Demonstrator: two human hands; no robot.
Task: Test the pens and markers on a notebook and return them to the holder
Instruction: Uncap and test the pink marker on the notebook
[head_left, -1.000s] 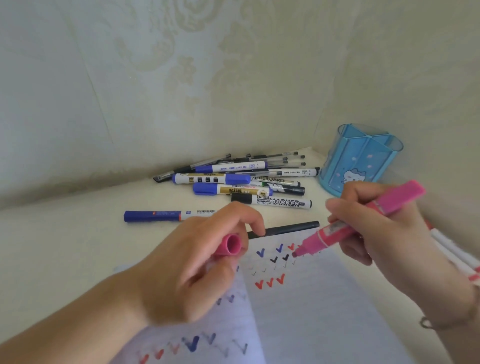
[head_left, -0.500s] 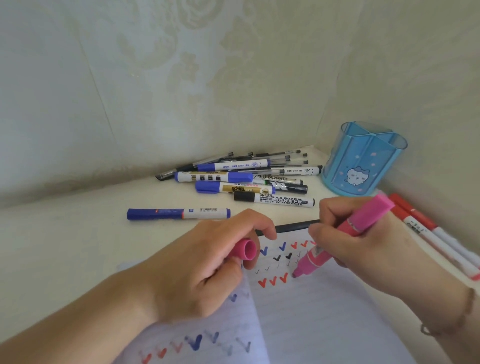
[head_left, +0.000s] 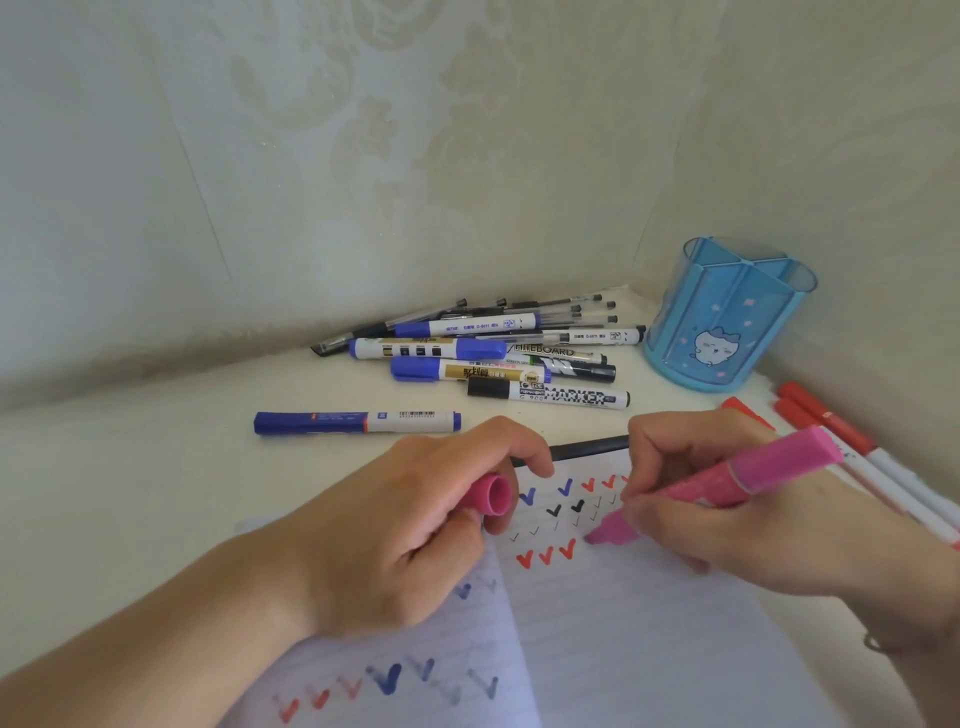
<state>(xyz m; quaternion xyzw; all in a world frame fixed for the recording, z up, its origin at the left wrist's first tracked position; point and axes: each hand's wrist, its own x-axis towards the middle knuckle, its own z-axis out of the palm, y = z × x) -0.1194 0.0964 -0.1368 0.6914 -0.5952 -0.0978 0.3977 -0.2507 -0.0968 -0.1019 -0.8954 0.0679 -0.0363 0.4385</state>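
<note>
I saw the right hand (head_left: 748, 514) gripping a pink marker (head_left: 727, 483), its tip touching the notebook (head_left: 623, 623) page at the lower middle, just right of three red ticks. The left hand (head_left: 395, 530) held the pink cap (head_left: 491, 496) in curled fingers. Above them lay a pile of pens (head_left: 493, 353). The blue holder (head_left: 727, 317) stood at the upper right. Red markers (head_left: 852, 441) lay at the right edge.
</note>
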